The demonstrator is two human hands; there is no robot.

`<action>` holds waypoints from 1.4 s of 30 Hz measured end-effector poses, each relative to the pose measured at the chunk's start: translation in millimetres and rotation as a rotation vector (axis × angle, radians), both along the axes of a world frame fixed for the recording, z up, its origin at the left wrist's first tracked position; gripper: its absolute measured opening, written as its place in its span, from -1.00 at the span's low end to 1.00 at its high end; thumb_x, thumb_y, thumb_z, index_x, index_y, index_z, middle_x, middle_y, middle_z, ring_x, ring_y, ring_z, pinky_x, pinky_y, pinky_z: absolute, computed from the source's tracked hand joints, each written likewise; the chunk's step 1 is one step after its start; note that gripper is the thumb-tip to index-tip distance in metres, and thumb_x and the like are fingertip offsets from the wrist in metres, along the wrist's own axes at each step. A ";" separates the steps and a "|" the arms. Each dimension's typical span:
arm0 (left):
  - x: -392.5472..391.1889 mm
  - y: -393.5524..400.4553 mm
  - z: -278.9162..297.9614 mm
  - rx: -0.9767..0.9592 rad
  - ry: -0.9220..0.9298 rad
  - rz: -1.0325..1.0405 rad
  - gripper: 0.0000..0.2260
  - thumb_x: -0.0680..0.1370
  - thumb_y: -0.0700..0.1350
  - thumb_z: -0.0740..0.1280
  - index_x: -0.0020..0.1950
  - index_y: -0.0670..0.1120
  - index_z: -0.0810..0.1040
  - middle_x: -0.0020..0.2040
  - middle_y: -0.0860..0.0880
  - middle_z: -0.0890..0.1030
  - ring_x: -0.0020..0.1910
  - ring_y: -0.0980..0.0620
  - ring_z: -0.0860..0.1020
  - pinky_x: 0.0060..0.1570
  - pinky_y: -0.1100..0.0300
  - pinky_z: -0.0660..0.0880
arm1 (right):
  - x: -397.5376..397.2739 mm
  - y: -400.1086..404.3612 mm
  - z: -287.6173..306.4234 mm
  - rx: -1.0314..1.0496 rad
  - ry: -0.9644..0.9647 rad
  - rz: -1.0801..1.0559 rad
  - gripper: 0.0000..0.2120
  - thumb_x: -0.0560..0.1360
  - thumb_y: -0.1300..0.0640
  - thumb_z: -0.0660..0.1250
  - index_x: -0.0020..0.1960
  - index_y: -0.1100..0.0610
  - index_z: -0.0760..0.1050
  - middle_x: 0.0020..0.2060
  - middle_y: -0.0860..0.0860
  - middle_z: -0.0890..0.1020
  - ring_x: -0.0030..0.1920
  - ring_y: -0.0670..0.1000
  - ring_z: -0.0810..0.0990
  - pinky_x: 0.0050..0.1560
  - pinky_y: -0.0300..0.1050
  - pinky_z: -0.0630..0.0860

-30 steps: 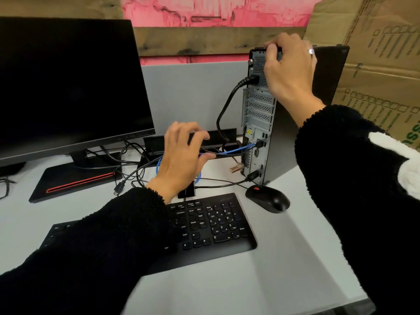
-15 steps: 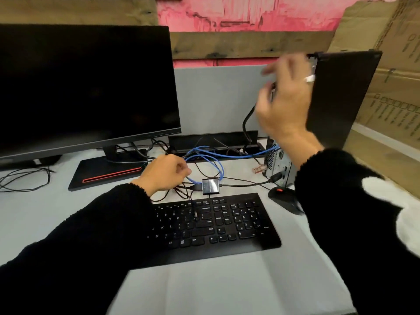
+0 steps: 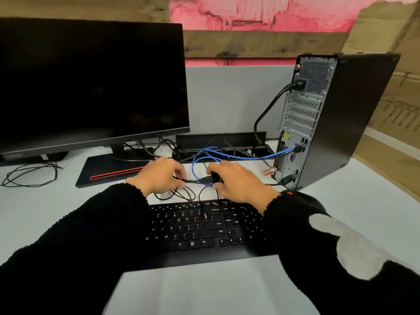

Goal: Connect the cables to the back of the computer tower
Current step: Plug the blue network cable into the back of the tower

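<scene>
Hands: two, both low over the desk point(image 3: 227, 292) just behind the keyboard point(image 3: 204, 230), knuckles up.
Left hand point(image 3: 162, 177): fingers curled, pinching a thin black cable point(image 3: 192, 181).
Right hand point(image 3: 241, 181): thumb and fingers curled round a small dark adapter point(image 3: 214, 178); what joins it is likely that cable's plug, but the view is too blurred to be sure.
Tower point(image 3: 336, 119): one, upright at the right, back panel facing the person.
Cables in the tower: three visible, a thick black power cable point(image 3: 268, 110) near the top, a blue cable point(image 3: 261, 156) lower, a black lead point(image 3: 285, 180) near the bottom.
Monitor point(image 3: 91, 83): one, dark, at the left.
</scene>
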State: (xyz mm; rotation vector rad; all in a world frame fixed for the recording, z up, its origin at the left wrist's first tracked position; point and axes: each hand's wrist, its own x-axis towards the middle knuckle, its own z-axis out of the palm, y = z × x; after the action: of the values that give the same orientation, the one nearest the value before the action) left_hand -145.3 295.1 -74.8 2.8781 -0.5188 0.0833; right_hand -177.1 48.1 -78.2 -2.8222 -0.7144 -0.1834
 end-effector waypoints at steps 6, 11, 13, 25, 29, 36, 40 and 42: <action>0.0 13.0 -1.9 0.086 -0.045 0.199 -0.52 0.46 0.19 0.53 0.32 0.08 0.58 0.29 0.10 0.58 0.27 0.00 0.53 0.15 0.03 0.50 | 2.5 -19.6 19.8 -0.151 -0.210 -0.283 -0.69 0.48 0.17 0.36 0.21 0.05 0.47 0.06 0.08 0.60 0.03 0.21 0.61 -0.17 0.02 0.53; 1.5 23.0 -9.3 -0.009 0.096 0.189 -0.83 0.47 0.16 0.51 -0.01 0.14 0.69 -0.05 0.21 0.65 0.09 0.07 0.60 0.10 0.03 0.53 | 8.0 -25.3 17.0 -0.261 -0.174 -0.440 -0.76 0.52 0.10 0.36 0.18 0.05 0.54 0.22 0.10 0.50 0.21 0.20 0.54 0.09 0.10 0.49; -1.6 16.2 -9.2 0.043 -0.007 0.207 -0.91 0.52 0.16 0.44 -0.05 0.19 0.68 -0.01 0.31 0.58 0.17 0.08 0.52 0.21 -0.06 0.38 | 13.0 -26.5 11.1 -0.315 -0.165 -0.407 -0.68 0.54 0.05 0.31 0.29 -0.01 0.54 0.30 0.08 0.44 0.34 0.19 0.45 0.30 0.18 0.40; -12.4 -40.1 10.3 -0.057 0.317 -0.288 -0.81 0.46 -0.12 0.57 -0.05 0.17 0.74 0.10 0.11 0.52 0.12 0.13 0.48 0.16 0.19 0.48 | -5.0 -26.2 7.5 -0.054 -0.163 0.087 -0.64 0.55 0.23 0.26 0.27 0.02 0.66 0.32 -0.04 0.64 0.46 0.04 0.49 0.34 0.06 0.52; -11.0 -35.6 16.0 -0.101 0.287 -0.286 -0.90 0.48 -0.08 0.57 -0.12 0.13 0.72 0.01 0.13 0.61 0.00 0.10 0.56 0.13 0.07 0.52 | -15.5 -21.4 12.7 0.193 -0.234 -0.026 -0.74 0.53 0.22 0.28 0.12 0.09 0.70 0.05 -0.01 0.74 0.04 0.07 0.68 0.04 -0.10 0.59; -21.2 -59.0 19.9 -0.282 0.219 -0.260 -0.98 0.51 -0.10 0.54 -0.11 0.02 0.74 -0.25 0.21 0.69 -0.23 0.21 0.64 -0.11 0.29 0.55 | -17.6 -10.2 23.6 0.171 0.011 -0.336 -0.65 0.51 0.20 0.29 0.28 0.18 0.53 0.07 0.20 0.63 0.06 0.27 0.62 -0.05 0.02 0.55; -29.3 -83.6 8.9 -0.221 0.072 -0.200 -0.97 0.48 -0.06 0.56 -0.15 0.03 0.76 -0.30 0.19 0.67 -0.29 0.35 0.58 -0.21 0.44 0.42 | -14.5 -15.7 31.8 0.539 0.102 -0.376 -0.72 0.48 0.26 0.24 0.02 0.25 0.70 -0.17 0.24 0.70 -0.06 0.21 0.65 -0.01 0.04 0.62; -27.5 -90.8 2.6 -0.169 -0.015 -0.079 -0.92 0.45 -0.01 0.58 -0.20 0.05 0.72 -0.29 0.17 0.65 -0.26 0.22 0.59 -0.16 0.23 0.51 | -17.3 -23.4 36.0 0.640 0.179 -0.371 -0.71 0.49 0.30 0.21 -0.04 0.27 0.72 -0.20 0.31 0.69 -0.17 0.18 0.68 -0.06 -0.03 0.57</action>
State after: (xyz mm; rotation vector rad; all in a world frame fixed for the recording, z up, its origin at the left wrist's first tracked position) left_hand -172.8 204.4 -72.2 2.6910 -0.5978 0.1301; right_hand -194.4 24.7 -42.2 -2.2798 -0.0561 -0.1762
